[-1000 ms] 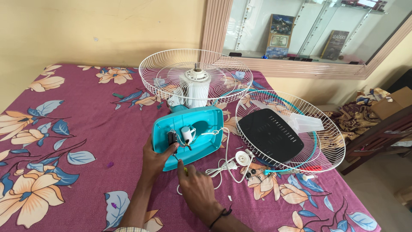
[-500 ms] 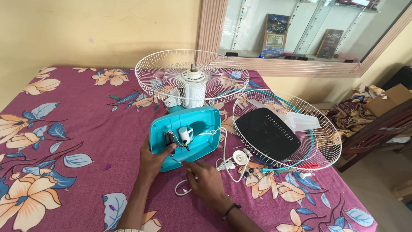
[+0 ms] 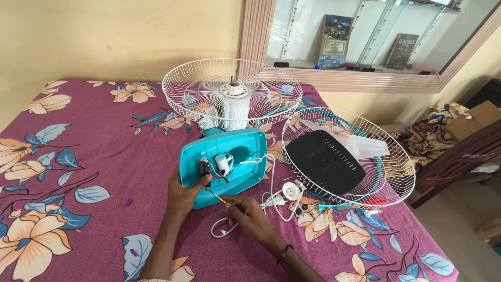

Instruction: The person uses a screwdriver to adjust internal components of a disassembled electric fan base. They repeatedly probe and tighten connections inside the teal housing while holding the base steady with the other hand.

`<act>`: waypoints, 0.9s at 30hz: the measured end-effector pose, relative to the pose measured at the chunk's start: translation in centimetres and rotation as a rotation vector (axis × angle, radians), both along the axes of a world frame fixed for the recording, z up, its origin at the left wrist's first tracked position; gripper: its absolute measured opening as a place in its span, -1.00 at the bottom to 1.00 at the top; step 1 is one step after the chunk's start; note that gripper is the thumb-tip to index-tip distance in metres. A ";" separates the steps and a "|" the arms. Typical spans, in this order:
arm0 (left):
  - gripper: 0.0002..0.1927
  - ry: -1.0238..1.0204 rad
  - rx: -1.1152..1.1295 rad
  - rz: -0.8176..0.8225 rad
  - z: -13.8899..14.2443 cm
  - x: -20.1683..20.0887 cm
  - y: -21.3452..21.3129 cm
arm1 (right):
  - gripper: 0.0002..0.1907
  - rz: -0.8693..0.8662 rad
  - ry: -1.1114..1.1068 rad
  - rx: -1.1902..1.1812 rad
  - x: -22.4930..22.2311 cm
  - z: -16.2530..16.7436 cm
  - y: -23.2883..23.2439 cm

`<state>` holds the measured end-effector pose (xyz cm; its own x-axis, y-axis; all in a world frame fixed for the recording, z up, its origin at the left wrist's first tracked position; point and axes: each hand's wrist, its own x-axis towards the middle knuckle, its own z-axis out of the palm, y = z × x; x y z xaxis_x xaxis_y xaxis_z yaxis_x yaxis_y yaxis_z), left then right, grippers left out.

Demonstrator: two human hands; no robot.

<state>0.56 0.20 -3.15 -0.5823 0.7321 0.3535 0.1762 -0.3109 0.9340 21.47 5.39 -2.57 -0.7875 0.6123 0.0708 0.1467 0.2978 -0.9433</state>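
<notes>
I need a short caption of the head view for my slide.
Left hand steadies a turquoise fan base while right hand works a screwdriver inside it.

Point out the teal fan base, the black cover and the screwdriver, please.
Teal base point(image 3: 245, 151): head view, bare inner floor.
Black cover point(image 3: 326, 162): head view, middle of its slotted face.
Screwdriver point(image 3: 216, 196): head view, thin shaft near right hand.

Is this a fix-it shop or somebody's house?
Probably a house, likely a bedroom: the fan base lies on a flowered bedsheet, with a framed wall mirror and a cloth-heaped chair nearby.
</notes>
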 end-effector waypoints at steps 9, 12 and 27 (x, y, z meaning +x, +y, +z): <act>-0.37 0.003 0.016 -0.010 -0.1 -0.1 0.1 | -0.58 0.007 0.025 0.025 -0.3 -0.3 0.1; -0.37 -0.007 0.021 -0.012 -0.1 -0.1 0.1 | -0.58 0.004 0.031 0.004 -0.3 -0.4 0.0; -0.37 -0.017 0.011 0.000 -0.3 0.0 0.2 | -0.60 -0.014 0.022 -0.001 -0.9 -0.4 -0.3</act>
<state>0.59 0.43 -3.43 -0.5883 0.7281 0.3518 0.1602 -0.3215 0.9333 20.61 5.14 -3.01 -0.7769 0.6235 0.0874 0.1300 0.2948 -0.9467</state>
